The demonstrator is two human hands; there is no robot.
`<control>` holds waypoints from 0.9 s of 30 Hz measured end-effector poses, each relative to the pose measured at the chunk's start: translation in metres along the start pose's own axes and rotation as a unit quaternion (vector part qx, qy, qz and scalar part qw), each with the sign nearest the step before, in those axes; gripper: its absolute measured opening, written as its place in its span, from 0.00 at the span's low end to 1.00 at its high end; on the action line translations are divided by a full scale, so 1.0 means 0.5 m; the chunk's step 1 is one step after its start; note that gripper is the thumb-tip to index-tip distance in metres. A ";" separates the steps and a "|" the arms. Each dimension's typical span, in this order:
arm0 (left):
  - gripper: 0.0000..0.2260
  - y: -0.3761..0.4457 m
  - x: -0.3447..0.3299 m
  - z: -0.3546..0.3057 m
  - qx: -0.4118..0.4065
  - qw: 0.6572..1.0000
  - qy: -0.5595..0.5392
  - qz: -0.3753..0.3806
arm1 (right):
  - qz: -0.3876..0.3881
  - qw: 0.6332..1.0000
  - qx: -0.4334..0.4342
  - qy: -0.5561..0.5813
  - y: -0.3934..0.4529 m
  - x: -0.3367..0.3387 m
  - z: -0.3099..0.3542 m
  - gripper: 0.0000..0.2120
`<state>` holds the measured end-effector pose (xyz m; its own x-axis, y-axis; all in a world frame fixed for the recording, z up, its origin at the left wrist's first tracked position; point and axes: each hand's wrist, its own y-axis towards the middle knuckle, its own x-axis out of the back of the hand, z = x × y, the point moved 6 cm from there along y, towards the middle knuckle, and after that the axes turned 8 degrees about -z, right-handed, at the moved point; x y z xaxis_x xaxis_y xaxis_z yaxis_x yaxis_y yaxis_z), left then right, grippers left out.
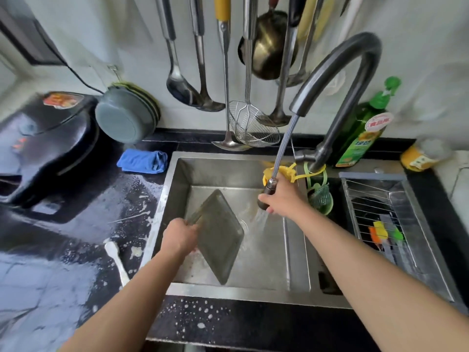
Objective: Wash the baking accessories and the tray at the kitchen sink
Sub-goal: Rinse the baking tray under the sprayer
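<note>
A dark rectangular baking tray (218, 237) stands tilted on edge inside the steel sink (266, 262). My left hand (179, 237) grips the tray by its left rim. My right hand (281, 199) holds the pull-out spray head (266, 194) of the faucet (337, 80), hose extended. Water sprays down and to the left from the head into the sink, just right of the tray. A white spatula (116, 260) lies on the wet black counter left of the sink.
A drying rack (396, 224) with coloured utensils sits in the right basin. Green dish soap bottle (360, 130) stands behind it. Ladles and a strainer (251, 125) hang on the wall. A blue cloth (143, 161), a grey bowl (124, 118) and a black appliance (45, 148) occupy the left counter.
</note>
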<state>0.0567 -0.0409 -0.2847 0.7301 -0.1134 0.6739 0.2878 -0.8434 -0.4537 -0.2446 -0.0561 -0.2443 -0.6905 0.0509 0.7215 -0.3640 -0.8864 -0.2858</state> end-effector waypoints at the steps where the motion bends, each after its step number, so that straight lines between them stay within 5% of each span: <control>1: 0.17 0.001 0.005 -0.008 -0.001 1.000 0.027 -0.011 | 0.024 0.999 0.019 -0.015 0.000 0.006 0.006 0.19; 4: 0.20 -0.031 0.031 -0.058 0.015 0.999 0.025 -0.021 | 0.082 0.995 0.050 -0.015 -0.001 0.019 0.014 0.20; 9: 0.09 -0.098 0.055 -0.082 0.112 0.983 -0.141 -0.038 | 0.210 0.974 0.025 0.080 -0.008 -0.015 -0.026 0.26; 13: 0.07 -0.149 0.057 -0.057 0.168 0.962 -0.213 -0.047 | 0.164 0.978 -0.033 0.128 0.014 -0.092 -0.118 0.13; 17: 0.08 -0.179 0.051 -0.050 0.197 0.942 -0.263 -0.067 | 0.161 0.826 -0.312 0.440 0.037 -0.172 -0.155 0.13; 19: 0.09 -0.184 0.037 -0.052 0.206 0.931 -0.294 -0.064 | 0.169 0.767 -0.351 0.509 0.050 -0.194 -0.142 0.09; 23: 0.10 -0.188 0.005 -0.062 0.207 0.920 -0.327 -0.053 | 0.147 0.621 -0.390 0.664 0.079 -0.224 -0.125 0.18; 25: 0.10 -0.190 -0.005 -0.069 0.201 0.919 -0.336 -0.045 | 0.140 0.587 -0.397 0.692 0.089 -0.220 -0.111 0.14; 27: 0.10 -0.190 -0.009 -0.071 0.200 0.917 -0.343 -0.045 | 0.172 0.597 -0.407 0.670 0.086 -0.216 -0.093 0.08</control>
<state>0.0039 0.0211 -0.2241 0.8708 0.4195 0.2563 0.4699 -0.5569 -0.6848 -0.2146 -0.0782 -0.3637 -0.4926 0.7362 -0.4640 0.1363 -0.4613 -0.8767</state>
